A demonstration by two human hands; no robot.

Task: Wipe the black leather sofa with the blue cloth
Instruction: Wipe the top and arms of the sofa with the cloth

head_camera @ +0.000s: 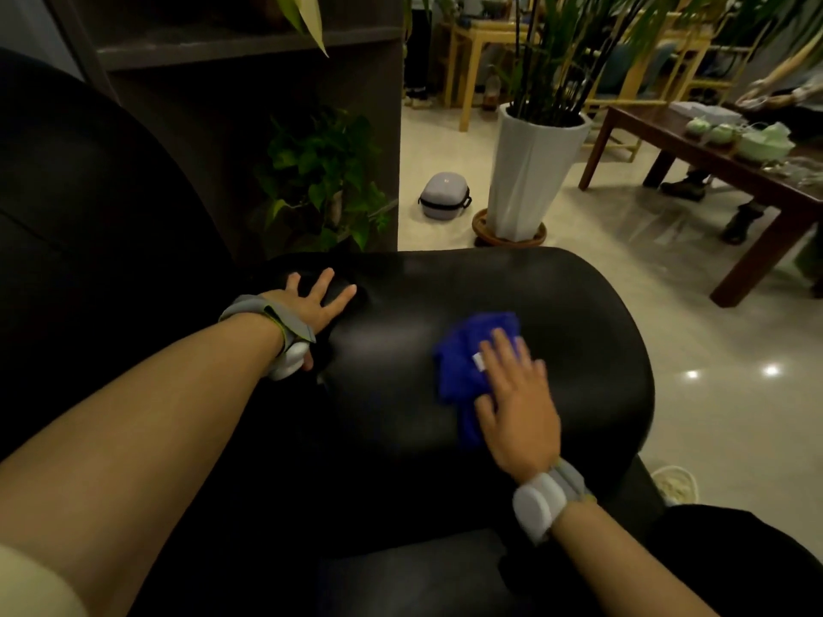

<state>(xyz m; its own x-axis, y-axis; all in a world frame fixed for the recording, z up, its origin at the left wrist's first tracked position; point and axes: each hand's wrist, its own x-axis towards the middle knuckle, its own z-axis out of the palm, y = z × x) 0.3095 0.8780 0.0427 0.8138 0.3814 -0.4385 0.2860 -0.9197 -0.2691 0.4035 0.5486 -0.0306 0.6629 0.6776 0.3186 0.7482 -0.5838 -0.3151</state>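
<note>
- Black leather forms the rounded arm of the sofa (512,305), and the blue cloth (463,371) is bunched on top of it, pinned under the right hand (519,403); the fingers are laid flat and straight, pressing rather than gripping.
- The left hand (311,305) is spread flat on the leather further back, holding nothing — a brace, it seems.
- Even pressure is best kept through the whole palm; the cloth would be better flattened, so that more of it touches the leather.
- Overlapping strokes are advised along the curve — the far edge and sides appear likely to be missed.
</note>
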